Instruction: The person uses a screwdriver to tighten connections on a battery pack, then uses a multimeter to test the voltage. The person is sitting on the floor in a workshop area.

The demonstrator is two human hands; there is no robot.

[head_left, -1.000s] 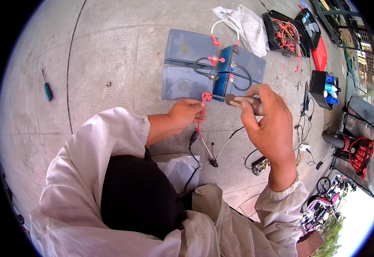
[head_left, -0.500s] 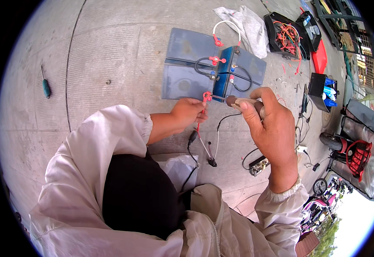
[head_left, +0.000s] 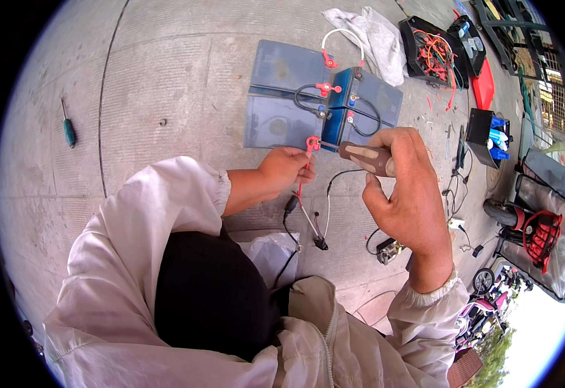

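Several grey-blue batteries [head_left: 287, 123] stand together on the pavement, joined by short cables. My left hand [head_left: 281, 173] pinches a red cable [head_left: 300, 190] just below its red terminal cover [head_left: 312, 143], which sits at the near edge of the batteries. From the right, my right hand [head_left: 415, 194] holds a screwdriver [head_left: 368, 159] with a brown and tan handle. Its fingers curl over the handle's back end while the thumb stands apart, off the handle. The screwdriver lies nearly level, its shaft reaching the red terminal cover; where the tip meets the screw is too small to see.
A green screwdriver [head_left: 68, 132] lies far left. At the back right are a grey cloth [head_left: 376, 48], a black case of wires [head_left: 428, 55] and a black box [head_left: 479, 139] with blue items. Black cables and a connector [head_left: 320, 244] lie near me, beside a white bag [head_left: 269, 258].
My right thumb has lifted off the screwdriver handle and swung down toward me, and the handle has turned. My left hand stays on the red cable.
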